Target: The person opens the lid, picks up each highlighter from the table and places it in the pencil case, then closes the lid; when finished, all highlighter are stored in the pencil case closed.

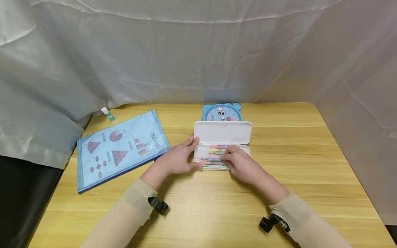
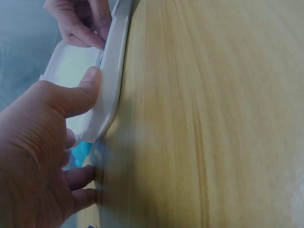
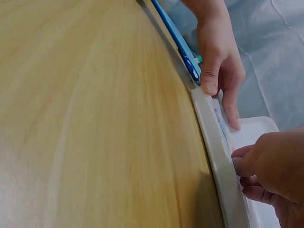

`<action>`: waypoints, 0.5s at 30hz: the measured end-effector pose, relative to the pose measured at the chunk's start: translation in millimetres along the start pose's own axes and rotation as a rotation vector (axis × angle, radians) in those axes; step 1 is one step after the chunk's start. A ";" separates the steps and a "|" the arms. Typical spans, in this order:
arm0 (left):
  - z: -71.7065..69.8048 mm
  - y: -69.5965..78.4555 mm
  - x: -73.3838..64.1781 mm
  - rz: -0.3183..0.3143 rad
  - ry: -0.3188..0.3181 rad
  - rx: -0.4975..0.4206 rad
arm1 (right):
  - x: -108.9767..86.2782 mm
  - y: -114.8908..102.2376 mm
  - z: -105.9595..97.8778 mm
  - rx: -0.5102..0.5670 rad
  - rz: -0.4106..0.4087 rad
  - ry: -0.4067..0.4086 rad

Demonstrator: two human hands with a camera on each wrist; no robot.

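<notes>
A white pencil case (image 1: 223,133) lies with its lid raised, and several colorful pens (image 1: 214,159) are in its tray. My left hand (image 1: 176,159) grips the case's left end, the thumb on the front rim and a finger by the lid hinge. In the left wrist view that thumb (image 2: 88,90) presses on the white edge. My right hand (image 1: 243,165) reaches into the tray's right half, its curled fingers pinching a pen. In the right wrist view the right fingertips (image 3: 243,164) are down inside the case, which partly hides what they hold.
Behind the lid stands a blue clock (image 1: 224,113) with ear-like knobs. A light blue zip folder (image 1: 121,148) with printed charts lies to the left. Beyond it is a glue stick (image 1: 108,114). Grey curtain (image 1: 198,55) hangs around the wooden table (image 1: 201,213).
</notes>
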State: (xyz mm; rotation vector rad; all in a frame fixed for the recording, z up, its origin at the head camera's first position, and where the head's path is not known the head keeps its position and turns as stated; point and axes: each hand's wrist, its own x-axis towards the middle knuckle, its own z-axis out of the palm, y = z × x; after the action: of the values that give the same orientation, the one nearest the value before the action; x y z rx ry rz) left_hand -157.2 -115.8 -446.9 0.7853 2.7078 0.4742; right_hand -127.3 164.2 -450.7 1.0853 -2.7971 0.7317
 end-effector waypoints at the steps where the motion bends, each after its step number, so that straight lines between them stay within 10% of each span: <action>1: 0.0 0.0 -0.2 -0.002 0.000 -0.001 | 0.4 0.0 0.9 0.007 0.003 0.006; 15: 0.1 -0.2 -0.6 -0.008 -0.006 -0.006 | -0.3 17.1 -34.7 0.227 0.109 0.128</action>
State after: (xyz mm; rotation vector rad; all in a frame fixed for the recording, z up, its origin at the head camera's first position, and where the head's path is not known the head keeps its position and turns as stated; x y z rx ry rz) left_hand -156.7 -116.2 -447.0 0.7722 2.7018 0.4764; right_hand -142.2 190.9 -427.0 0.8826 -2.7318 1.1112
